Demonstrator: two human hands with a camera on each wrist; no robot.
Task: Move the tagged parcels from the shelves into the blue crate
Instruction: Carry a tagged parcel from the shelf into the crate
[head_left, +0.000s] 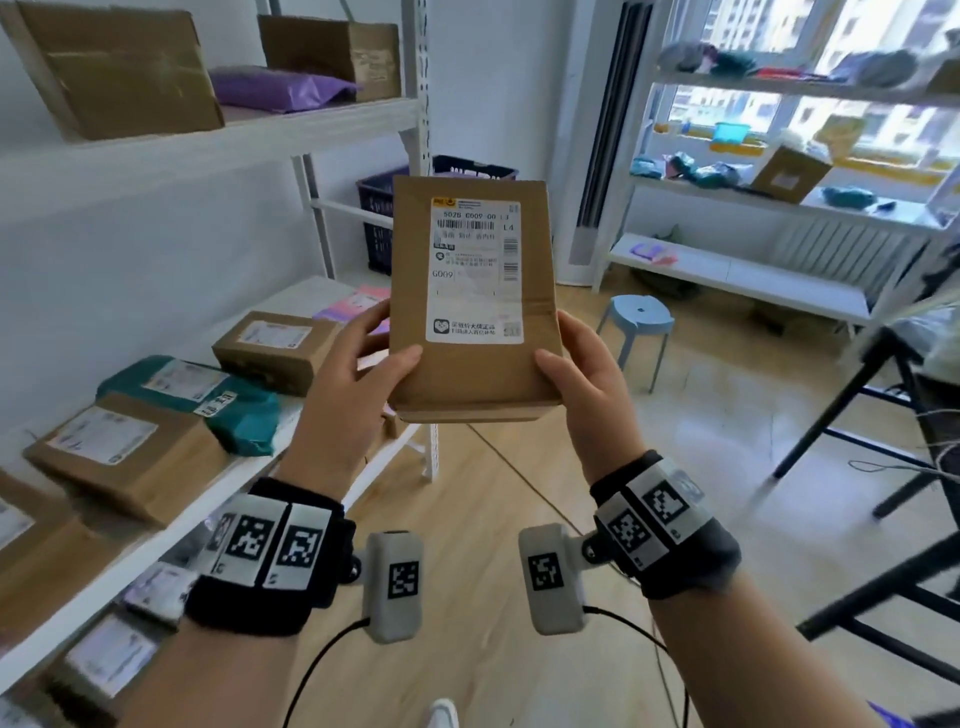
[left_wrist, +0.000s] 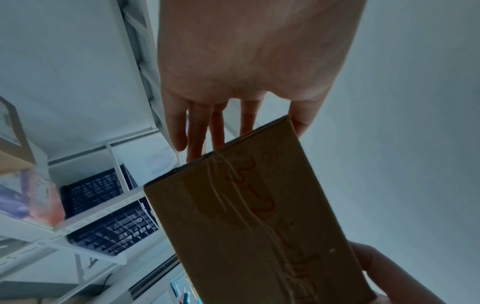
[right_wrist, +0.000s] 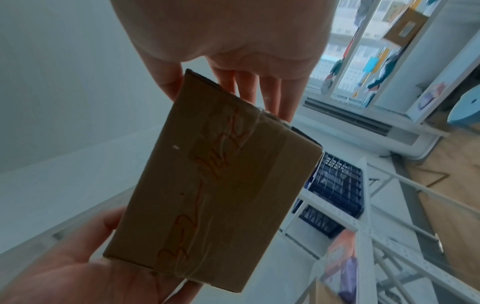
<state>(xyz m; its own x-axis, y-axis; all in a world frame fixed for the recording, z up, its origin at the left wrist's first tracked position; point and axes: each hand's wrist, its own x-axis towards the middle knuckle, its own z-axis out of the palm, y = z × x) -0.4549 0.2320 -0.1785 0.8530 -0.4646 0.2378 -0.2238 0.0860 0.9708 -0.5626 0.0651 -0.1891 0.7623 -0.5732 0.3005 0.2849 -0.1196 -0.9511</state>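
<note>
The blue crate (head_left: 383, 218) stands on the floor past the end post of the shelves (head_left: 332, 119), behind the lower rail; its latticed walls show, but what lies inside I cannot tell. I hold a brown cardboard parcel (head_left: 475, 358) upright in the air in front of me, above the wooden floor (head_left: 498, 493) and clear of the shelf edge. My left hand (head_left: 345, 395) grips its lower left edge, thumb on the front face and fingers (left_wrist: 218, 131) spread behind it; my right hand (head_left: 589, 384) grips the lower right edge the same way, thumb in front, fingers (right_wrist: 272, 92) behind. The front of the parcel carries a white shipping label (head_left: 475, 270) with barcodes and the print G009. The back face is sealed with clear tape and bears orange handwriting. On the lower shelf to my left lie more labelled parcels: a small brown box (head_left: 275, 351), a teal mailer bag (head_left: 228, 400) and a flat brown box (head_left: 124, 452) near the front edge. On the upper shelf sit two cardboard boxes and a purple bag (head_left: 280, 88). Bare floor runs between me and the crate, with a pale blue stool (head_left: 636, 325) off to the right.
</note>
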